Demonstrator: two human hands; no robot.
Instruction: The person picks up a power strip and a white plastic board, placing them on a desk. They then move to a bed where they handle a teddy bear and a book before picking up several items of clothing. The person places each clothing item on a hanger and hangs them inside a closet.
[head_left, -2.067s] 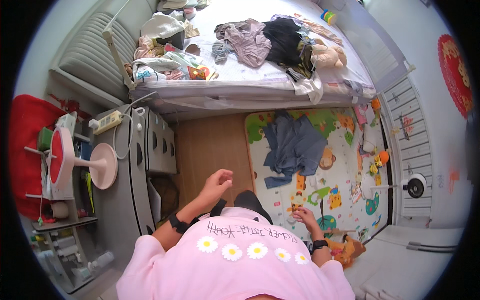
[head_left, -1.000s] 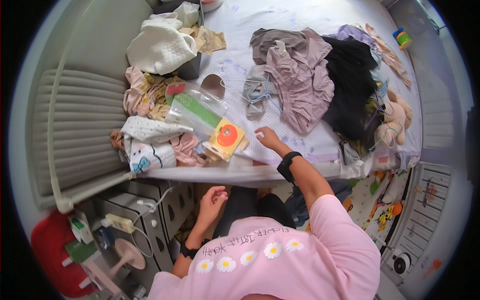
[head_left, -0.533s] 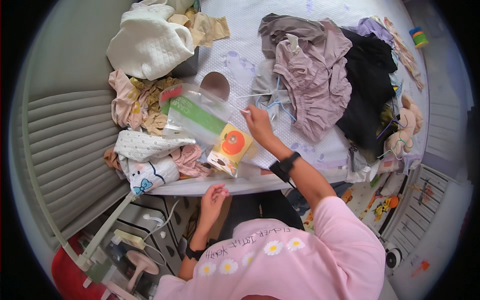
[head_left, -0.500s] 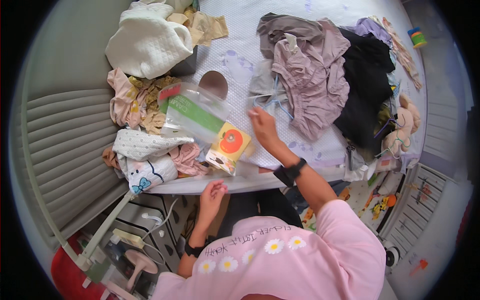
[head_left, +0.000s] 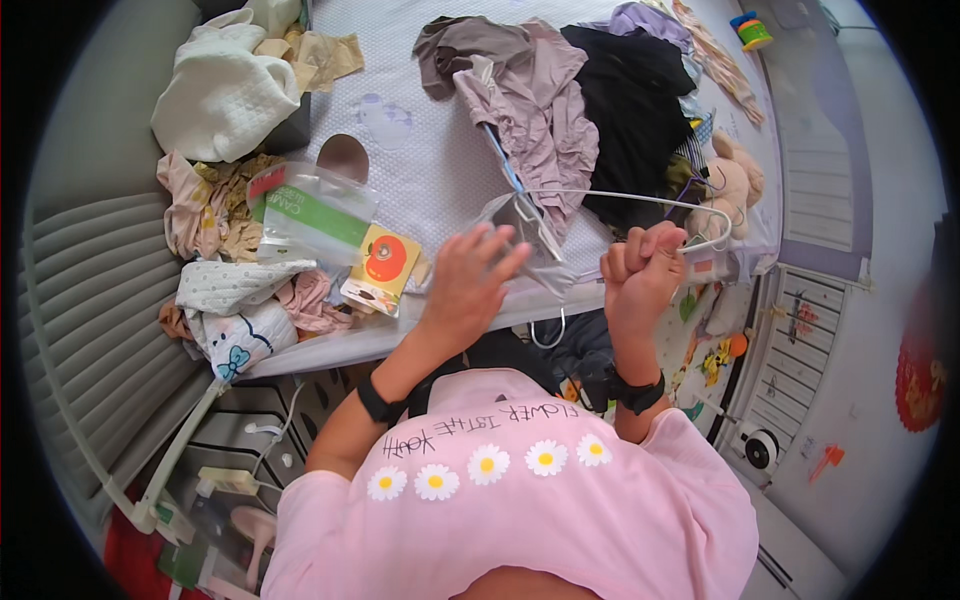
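My right hand (head_left: 645, 280) is closed in a fist at the bed's near edge, on a thin white clothes hanger (head_left: 640, 197) whose rounded end sticks out to the right. My left hand (head_left: 468, 285) is open and slightly blurred, its fingers stretched toward a grey piece of cloth (head_left: 512, 228) beside the hanger; whether it touches the cloth I cannot tell. A white hook (head_left: 549, 338) hangs below the cloth. Just beyond lies a mauve garment (head_left: 545, 110), with a blue hanger (head_left: 503, 158) along its left side.
Black clothing (head_left: 635, 105) and a plush toy (head_left: 735, 180) lie to the right on the bed. At left are a clear bag (head_left: 318, 215), a yellow card with an orange fruit (head_left: 385, 262), a brown oval (head_left: 343, 158), a white quilted cloth (head_left: 222, 100) and crumpled clothes (head_left: 190, 205).
The view has shifted right. My right hand has moved right and closed on the white hanger. My left hand has risen over the bed's edge, and the grey cloth has come nearer.
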